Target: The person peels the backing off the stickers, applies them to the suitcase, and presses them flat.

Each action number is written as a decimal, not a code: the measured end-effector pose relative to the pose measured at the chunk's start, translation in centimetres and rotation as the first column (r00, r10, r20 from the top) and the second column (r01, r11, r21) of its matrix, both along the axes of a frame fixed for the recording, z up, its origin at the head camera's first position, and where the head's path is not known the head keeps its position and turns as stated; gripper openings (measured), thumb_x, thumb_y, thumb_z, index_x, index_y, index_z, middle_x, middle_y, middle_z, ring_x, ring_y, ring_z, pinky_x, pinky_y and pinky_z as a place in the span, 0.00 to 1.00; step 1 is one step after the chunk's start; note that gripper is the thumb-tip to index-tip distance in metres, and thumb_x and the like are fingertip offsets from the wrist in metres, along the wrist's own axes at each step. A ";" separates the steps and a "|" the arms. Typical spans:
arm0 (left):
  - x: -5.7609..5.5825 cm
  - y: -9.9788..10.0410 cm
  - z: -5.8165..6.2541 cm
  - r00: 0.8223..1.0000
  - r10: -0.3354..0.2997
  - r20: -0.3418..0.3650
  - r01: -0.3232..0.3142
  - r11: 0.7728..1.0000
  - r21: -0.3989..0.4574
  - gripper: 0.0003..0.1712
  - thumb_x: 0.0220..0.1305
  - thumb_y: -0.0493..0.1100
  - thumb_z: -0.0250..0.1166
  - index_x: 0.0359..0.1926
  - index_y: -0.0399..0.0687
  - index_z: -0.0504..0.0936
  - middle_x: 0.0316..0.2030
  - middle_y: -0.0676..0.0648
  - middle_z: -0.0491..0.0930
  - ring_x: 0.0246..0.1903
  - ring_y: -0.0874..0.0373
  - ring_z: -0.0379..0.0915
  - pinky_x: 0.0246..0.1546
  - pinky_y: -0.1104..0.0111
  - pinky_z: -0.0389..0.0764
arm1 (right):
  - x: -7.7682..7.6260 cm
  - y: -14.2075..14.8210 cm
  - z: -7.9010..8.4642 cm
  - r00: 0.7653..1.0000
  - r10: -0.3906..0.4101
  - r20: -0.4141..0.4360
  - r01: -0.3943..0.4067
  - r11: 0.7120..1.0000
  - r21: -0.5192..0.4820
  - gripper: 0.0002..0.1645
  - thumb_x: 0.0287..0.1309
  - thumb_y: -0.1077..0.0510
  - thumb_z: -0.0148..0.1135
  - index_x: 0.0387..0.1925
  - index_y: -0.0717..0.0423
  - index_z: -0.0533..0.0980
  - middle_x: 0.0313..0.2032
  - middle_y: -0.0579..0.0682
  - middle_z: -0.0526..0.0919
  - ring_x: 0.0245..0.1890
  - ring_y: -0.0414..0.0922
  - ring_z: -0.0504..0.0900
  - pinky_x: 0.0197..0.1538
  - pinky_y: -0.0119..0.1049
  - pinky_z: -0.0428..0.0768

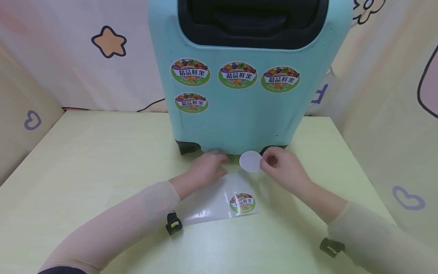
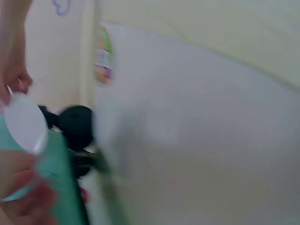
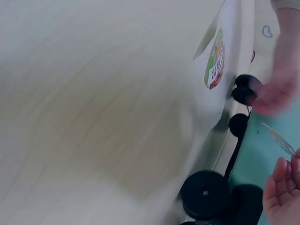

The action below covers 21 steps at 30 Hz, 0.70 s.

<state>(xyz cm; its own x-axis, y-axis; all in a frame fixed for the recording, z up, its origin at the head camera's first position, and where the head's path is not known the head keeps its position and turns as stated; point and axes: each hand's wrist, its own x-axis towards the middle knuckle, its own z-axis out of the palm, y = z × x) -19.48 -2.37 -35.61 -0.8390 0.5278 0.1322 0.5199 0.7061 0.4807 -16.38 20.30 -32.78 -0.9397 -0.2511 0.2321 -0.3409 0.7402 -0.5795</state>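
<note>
An oval sticker [image 1: 250, 161] shows its white back in the head view. My right hand [image 1: 285, 167] pinches its edge between thumb and fingers, in front of the suitcase's lower right corner. My left hand [image 1: 207, 167] is left of the sticker, apart from it, with fingers loosely bent and nothing in them; it is blurred in the left wrist view. Below it lies a white backing sheet [image 1: 212, 201], carrying one printed fruit sticker [image 1: 242, 203] near its right corner. Behind both hands stands a light blue suitcase [image 1: 239, 121].
Several oval fruit stickers are on the suitcase: three in an upper row, including a middle one [image 1: 237, 75], and one lower left [image 1: 191, 103]. Black wheels [image 3: 205, 193] show under it. The pale table [image 1: 85, 160] meets patterned walls [image 1: 393, 95].
</note>
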 end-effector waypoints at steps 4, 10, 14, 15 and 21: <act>1.4 0.8 1.7 0.999 0.013 -0.044 0.005 0.918 0.396 0.06 0.61 0.40 0.63 0.38 0.43 0.82 0.35 0.50 0.81 0.33 0.60 0.76 0.36 0.70 0.77 | 0.3 -1.2 0.2 0.995 0.029 -0.092 -0.032 0.999 -0.036 0.03 0.55 0.63 0.57 0.27 0.57 0.75 0.26 0.47 0.75 0.28 0.44 0.72 0.33 0.36 0.73; 3.0 1.6 3.0 0.989 -0.061 0.133 -0.043 0.745 0.666 0.10 0.62 0.41 0.63 0.40 0.39 0.84 0.36 0.47 0.84 0.35 0.62 0.79 0.37 0.72 0.78 | 0.8 -3.1 0.4 0.954 0.156 -0.255 -0.200 0.967 -0.158 0.02 0.55 0.67 0.61 0.31 0.60 0.75 0.31 0.47 0.77 0.30 0.41 0.76 0.35 0.33 0.78; 3.0 1.2 3.6 0.982 -0.014 0.186 -0.134 0.640 0.757 0.10 0.61 0.39 0.64 0.40 0.36 0.83 0.36 0.44 0.83 0.37 0.58 0.80 0.41 0.68 0.78 | 0.5 -3.6 0.7 0.894 0.222 -0.388 -0.309 0.934 -0.179 0.10 0.52 0.69 0.64 0.38 0.62 0.77 0.36 0.50 0.78 0.33 0.40 0.76 0.37 0.31 0.77; 3.0 1.1 3.7 0.983 -0.004 0.186 -0.144 0.619 0.772 0.10 0.61 0.38 0.64 0.40 0.35 0.83 0.36 0.43 0.83 0.37 0.58 0.80 0.41 0.68 0.79 | 0.4 -3.6 0.8 0.887 0.215 -0.409 -0.311 0.933 -0.182 0.11 0.52 0.69 0.64 0.40 0.63 0.78 0.37 0.51 0.78 0.34 0.42 0.77 0.37 0.32 0.77; 2.6 0.1 4.5 0.982 0.048 0.183 -0.179 0.551 0.815 0.08 0.60 0.34 0.62 0.37 0.30 0.81 0.33 0.40 0.82 0.32 0.48 0.78 0.35 0.66 0.79 | -0.5 -3.1 2.0 0.979 0.069 -0.192 -0.133 0.929 -0.345 0.21 0.60 0.63 0.59 0.55 0.63 0.71 0.52 0.55 0.75 0.47 0.49 0.76 0.44 0.34 0.76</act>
